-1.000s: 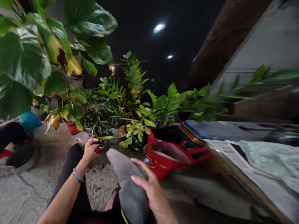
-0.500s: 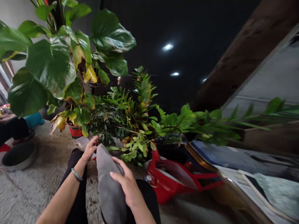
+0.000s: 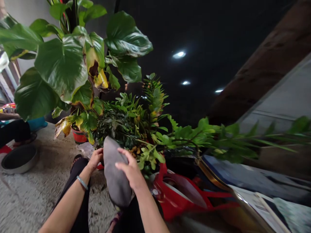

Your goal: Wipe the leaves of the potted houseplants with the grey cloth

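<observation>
A grey, soft-looking, sole-shaped piece [image 3: 115, 181] stands tilted in front of me, its rounded tip upward. My right hand [image 3: 130, 170] grips its right side, the thumb lying across the face that I see and the fingers at the upper edge. At the upper left edge, my left hand [image 3: 96, 158] has its fingers bent against the piece, with some fingertips hidden behind it. A pale bracelet [image 3: 82, 183] circles my left wrist. The piece is held above my dark-trousered legs. Its far side is out of sight.
Leafy potted plants stand close ahead, one in a red pot [image 3: 79, 136]. A red bag [image 3: 181, 194] sits at my right, beside stacked flat items [image 3: 243, 174]. On the left are a grey basin [image 3: 20, 161] and another person's leg [image 3: 14, 131].
My left hand has closed in on the grey piece's left edge, its fingers now bent. The piece is raised and turned, with its lower end showing. The view has shifted slightly left.
</observation>
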The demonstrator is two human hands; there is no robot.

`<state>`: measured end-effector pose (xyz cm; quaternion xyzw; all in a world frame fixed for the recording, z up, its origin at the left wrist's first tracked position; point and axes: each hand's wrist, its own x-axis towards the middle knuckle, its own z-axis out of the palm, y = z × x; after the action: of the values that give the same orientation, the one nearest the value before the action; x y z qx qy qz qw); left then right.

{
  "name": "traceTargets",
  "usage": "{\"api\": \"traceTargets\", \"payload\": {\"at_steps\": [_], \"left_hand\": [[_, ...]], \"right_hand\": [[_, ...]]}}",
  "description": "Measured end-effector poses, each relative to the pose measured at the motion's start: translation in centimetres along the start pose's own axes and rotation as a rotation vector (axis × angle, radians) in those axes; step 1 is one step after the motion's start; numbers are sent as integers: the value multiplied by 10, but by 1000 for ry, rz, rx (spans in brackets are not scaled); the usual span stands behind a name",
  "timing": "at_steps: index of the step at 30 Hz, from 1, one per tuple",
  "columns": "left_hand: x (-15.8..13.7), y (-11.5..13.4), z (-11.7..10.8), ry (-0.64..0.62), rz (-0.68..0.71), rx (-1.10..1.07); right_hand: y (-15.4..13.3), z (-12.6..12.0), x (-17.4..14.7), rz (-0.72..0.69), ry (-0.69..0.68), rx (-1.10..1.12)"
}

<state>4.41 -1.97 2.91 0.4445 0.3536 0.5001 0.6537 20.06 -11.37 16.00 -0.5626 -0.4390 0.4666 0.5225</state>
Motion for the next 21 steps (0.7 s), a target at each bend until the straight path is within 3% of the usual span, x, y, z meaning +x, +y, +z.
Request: {"api": "traceTargets", "payload": {"at_steps": [3, 5, 8, 10, 12, 14, 18, 21], "left_hand": [[2, -3, -5, 43, -24, -18], [4, -7, -8, 43, -40, -41], [6, -14, -10, 41, -49, -63], [4, -15, -8, 44, -42, -76], [2, -14, -7, 50, -36, -87], [0, -12, -6, 66, -36, -88], [-1, -7, -8, 95, -63, -81], [-2, -4, -9, 64, -61, -81]], "right_hand": [[7, -27, -42, 38, -68, -13], [-9, -48, -46, -15, 75, 52], [-40, -63, -11, -230, 402, 130], [-48, -57, 23, -332, 513, 159], [-39, -41, 47, -285, 482, 170], [-17, -24, 47, -159, 399, 144], [27, -9, -14, 20, 225, 54], [15, -16, -52, 5, 74, 58]]}}
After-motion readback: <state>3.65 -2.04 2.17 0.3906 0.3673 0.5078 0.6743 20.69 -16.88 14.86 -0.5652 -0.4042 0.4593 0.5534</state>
